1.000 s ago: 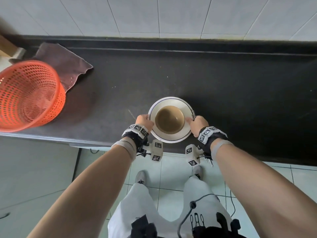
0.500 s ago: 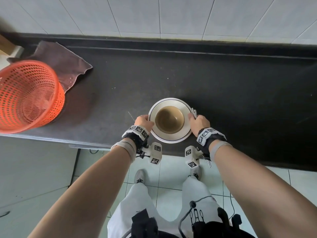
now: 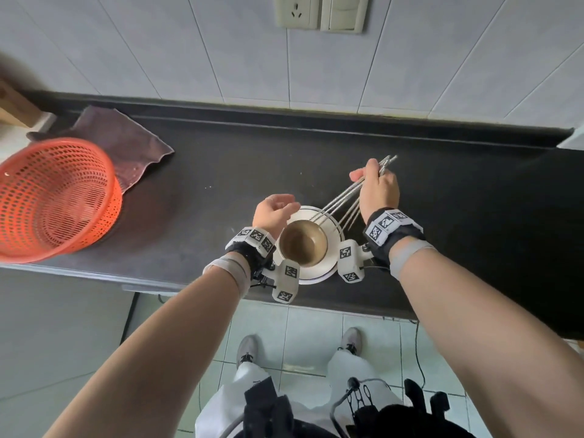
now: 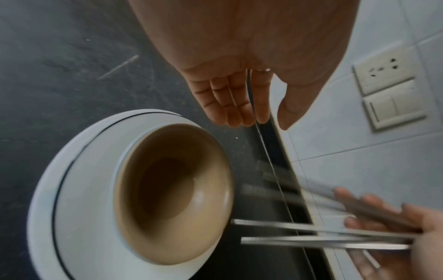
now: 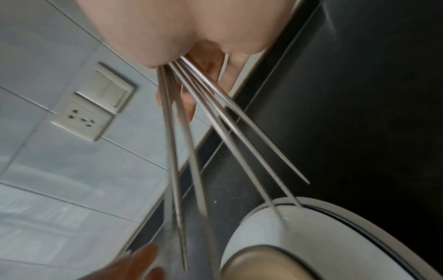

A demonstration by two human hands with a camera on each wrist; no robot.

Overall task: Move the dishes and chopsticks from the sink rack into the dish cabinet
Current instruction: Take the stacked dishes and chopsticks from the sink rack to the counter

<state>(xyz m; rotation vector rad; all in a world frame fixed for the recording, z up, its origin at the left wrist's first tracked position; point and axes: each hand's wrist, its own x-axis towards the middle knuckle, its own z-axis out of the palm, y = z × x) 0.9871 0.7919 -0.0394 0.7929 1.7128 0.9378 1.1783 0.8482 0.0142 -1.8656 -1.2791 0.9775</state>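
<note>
While right hand (image 3: 377, 191) grips fanned metal chopsticks (image 3: 343, 199), left hand (image 3: 273, 211) hovers loose, empty. Beneath their tips: brown bowl (image 3: 302, 247) nested in white dish (image 3: 331, 230), parked on countertop (image 3: 442, 216). Cabinet unseen; stowing all remains.

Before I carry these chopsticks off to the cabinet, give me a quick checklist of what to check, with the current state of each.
1. Right hand has a grip on the chopsticks: ok.
2. Chopsticks bundled evenly: not ok, they fan out.
3. Left hand free: ok, open, holding nothing.
4. Bowl sitting in the plate on the counter: ok.
5. Chopstick tips clear of the plate: cannot tell.
6. Cabinet open: cannot tell, out of view.
</note>
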